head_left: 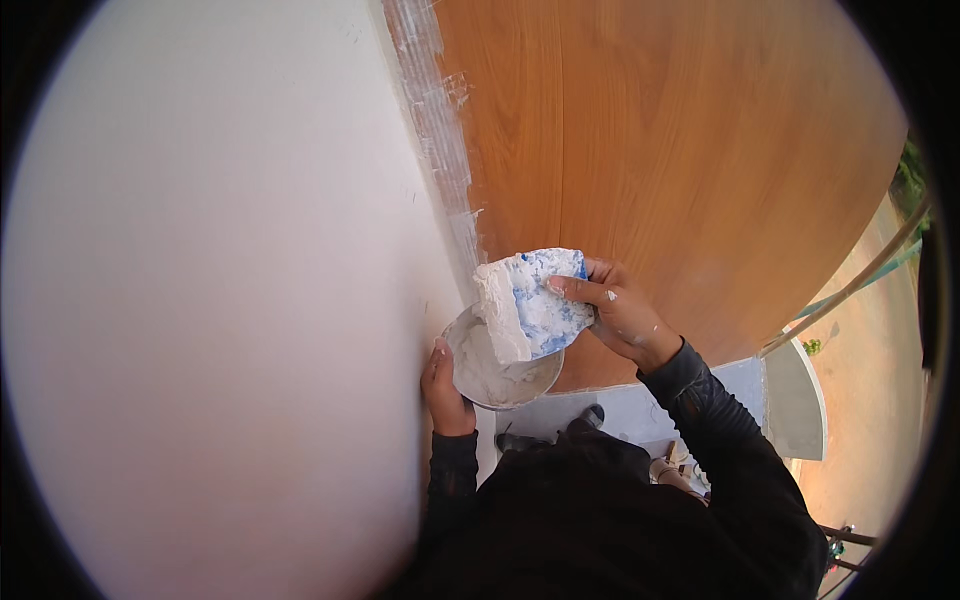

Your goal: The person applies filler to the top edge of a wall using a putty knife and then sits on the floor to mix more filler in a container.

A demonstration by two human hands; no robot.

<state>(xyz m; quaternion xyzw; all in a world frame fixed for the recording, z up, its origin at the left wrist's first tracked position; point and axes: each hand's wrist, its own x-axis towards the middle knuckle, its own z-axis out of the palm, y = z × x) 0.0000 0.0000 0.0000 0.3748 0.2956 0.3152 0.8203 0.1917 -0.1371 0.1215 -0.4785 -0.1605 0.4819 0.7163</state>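
- Paste point(487, 374) fills the lower part of the round bowl point(552, 387), and more of it coats the spreader point(546, 312) overhead, a thick white ridge along the left edge, blue peeking through!
- Right hand point(627, 312) pinches the spreader at its right side, thumb on the coated face, fingers mostly hidden behind.
- Left hand point(448, 390) curls against the bowl's left side, thumb up by the rim; how far those fingers reach underneath, nobody can tell.
- Spreader over bowl, covering its upper right part; whether they touch is too close to call.
- First danger: that ridge could slump if the blade tips past the rim, spattering the wood-grain panel point(640, 150) or the shoes point(594, 414) below.
- Second: a slick face under the thumb may let the spreader twist.
- Third: a one-sided hold might let the bowl tilt under a hard push, or bump the white wall point(220, 300).
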